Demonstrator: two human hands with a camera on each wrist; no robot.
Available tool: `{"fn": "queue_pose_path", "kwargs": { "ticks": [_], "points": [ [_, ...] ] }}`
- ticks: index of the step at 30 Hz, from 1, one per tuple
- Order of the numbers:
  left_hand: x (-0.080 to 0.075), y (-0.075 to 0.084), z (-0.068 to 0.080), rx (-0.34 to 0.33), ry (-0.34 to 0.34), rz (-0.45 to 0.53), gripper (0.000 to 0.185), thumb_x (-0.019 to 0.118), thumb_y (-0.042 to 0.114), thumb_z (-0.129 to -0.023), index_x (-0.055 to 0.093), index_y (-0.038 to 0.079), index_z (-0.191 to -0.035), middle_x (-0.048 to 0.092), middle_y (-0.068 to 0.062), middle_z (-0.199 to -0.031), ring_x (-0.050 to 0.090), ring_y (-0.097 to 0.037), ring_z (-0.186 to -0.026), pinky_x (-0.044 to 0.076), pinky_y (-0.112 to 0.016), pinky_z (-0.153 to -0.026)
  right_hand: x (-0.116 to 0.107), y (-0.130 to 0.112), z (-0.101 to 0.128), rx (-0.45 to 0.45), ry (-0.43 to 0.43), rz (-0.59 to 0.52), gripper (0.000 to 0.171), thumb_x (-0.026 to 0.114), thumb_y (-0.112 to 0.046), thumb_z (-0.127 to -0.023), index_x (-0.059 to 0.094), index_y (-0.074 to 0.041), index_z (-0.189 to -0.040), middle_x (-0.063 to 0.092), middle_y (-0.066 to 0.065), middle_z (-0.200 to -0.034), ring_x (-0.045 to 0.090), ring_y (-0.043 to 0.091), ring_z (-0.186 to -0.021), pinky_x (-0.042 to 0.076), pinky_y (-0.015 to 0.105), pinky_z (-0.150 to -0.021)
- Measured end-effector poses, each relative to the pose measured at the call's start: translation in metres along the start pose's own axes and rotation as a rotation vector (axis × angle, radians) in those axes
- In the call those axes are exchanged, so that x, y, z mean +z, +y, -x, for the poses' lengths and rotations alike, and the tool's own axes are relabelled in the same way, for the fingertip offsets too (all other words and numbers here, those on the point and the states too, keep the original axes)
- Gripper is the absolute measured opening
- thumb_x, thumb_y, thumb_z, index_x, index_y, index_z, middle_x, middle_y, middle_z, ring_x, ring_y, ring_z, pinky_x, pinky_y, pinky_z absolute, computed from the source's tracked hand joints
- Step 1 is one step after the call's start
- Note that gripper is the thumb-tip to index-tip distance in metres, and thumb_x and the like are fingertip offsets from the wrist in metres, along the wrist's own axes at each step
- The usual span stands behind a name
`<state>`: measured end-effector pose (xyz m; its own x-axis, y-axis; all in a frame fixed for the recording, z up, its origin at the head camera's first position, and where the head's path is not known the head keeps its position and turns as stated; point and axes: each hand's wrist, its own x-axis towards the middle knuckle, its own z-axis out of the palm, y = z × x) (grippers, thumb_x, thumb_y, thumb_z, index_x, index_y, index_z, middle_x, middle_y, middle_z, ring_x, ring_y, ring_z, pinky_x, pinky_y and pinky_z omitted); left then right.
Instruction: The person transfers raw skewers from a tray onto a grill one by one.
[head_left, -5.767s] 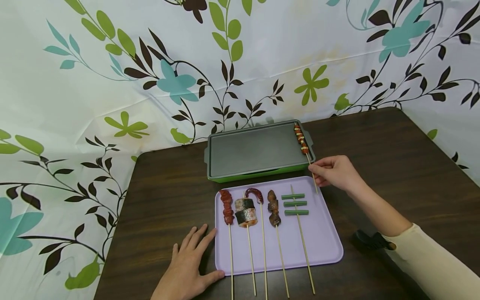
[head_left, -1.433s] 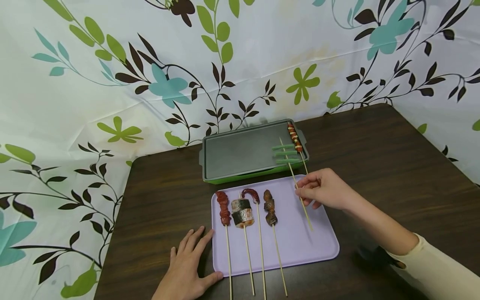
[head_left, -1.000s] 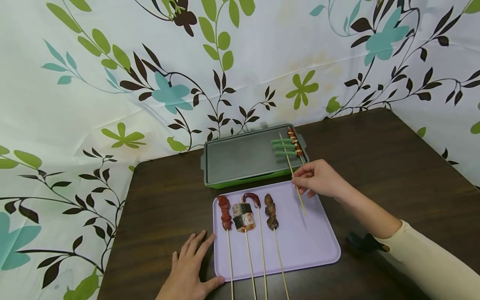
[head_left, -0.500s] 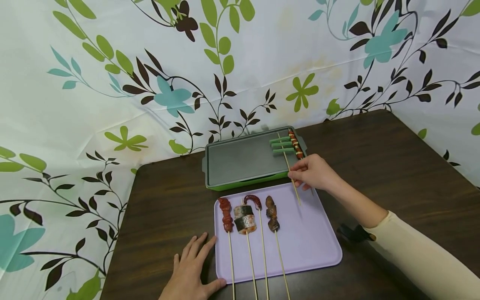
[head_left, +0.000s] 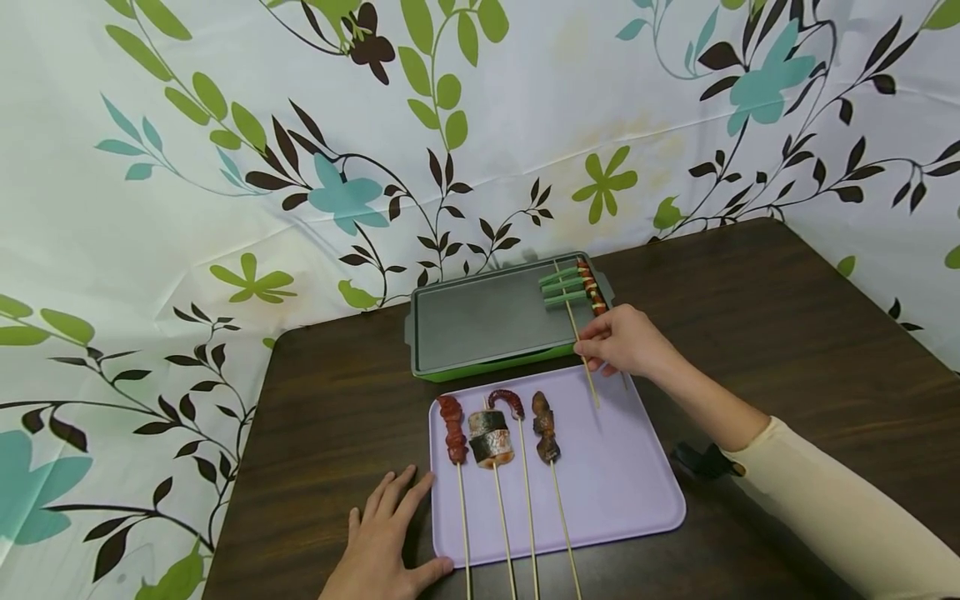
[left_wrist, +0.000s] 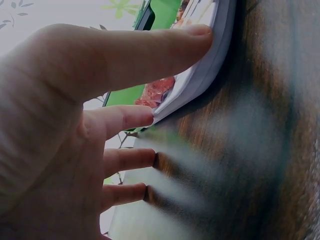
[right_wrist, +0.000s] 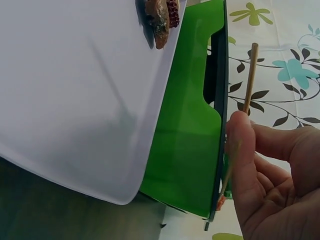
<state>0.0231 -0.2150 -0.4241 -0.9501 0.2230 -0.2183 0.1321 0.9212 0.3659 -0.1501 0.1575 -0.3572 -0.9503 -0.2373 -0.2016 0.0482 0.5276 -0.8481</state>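
My right hand (head_left: 611, 346) pinches the stick of a skewer of green pieces (head_left: 564, 287), whose food end lies on the grey griddle plate (head_left: 487, 315) beside a red-and-white skewer (head_left: 592, 290). In the right wrist view the stick (right_wrist: 249, 75) passes between my thumb and fingers (right_wrist: 245, 145) next to the griddle's green side (right_wrist: 190, 135). My left hand (head_left: 386, 537) rests flat on the table, thumb against the lilac tray (head_left: 622, 475). Its fingers (left_wrist: 130, 117) touch the tray edge (left_wrist: 210, 65) in the left wrist view.
Several skewers lie on the tray's left half: a red sausage one (head_left: 453, 419), a fish roll (head_left: 491, 433), a curled red one (head_left: 507, 399) and a brown one (head_left: 546, 425). A floral curtain (head_left: 225, 167) closes off the back. A black object (head_left: 697, 460) lies under my right forearm.
The green skewer has gone from the tray to the griddle, next to the red-and-white skewer. My right hand has slid forward with it. The left hand has stayed put.
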Motion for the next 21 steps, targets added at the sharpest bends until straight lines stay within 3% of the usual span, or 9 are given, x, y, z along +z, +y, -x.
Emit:
{"fn": "queue_pose_path", "kwargs": {
  "ticks": [11, 21],
  "points": [
    [0.001, -0.001, -0.001, -0.018, -0.023, 0.012, 0.102, 0.071, 0.076, -0.064, 0.041, 0.028, -0.149, 0.035, -0.009, -0.153, 0.028, -0.043, -0.139, 0.02, -0.085, -0.088, -0.005, -0.012, -0.007, 0.034, -0.043, 0.101, 0.022, 0.067, -0.011, -0.092, 0.069, 0.009, -0.104, 0.07, 0.009, -0.073, 0.069, 0.023, -0.067, 0.057, 0.032, -0.058],
    [0.001, 0.0, -0.001, -0.014, -0.019, 0.018, 0.102, 0.071, 0.076, -0.064, 0.041, 0.029, -0.149, 0.035, -0.009, -0.153, 0.028, -0.043, -0.138, 0.018, -0.085, -0.088, -0.006, -0.005, -0.009, 0.026, -0.009, 0.143, 0.026, 0.068, -0.012, -0.092, 0.069, 0.008, -0.109, 0.07, 0.006, -0.071, 0.068, 0.02, -0.063, 0.057, 0.033, -0.058]
  ]
}}
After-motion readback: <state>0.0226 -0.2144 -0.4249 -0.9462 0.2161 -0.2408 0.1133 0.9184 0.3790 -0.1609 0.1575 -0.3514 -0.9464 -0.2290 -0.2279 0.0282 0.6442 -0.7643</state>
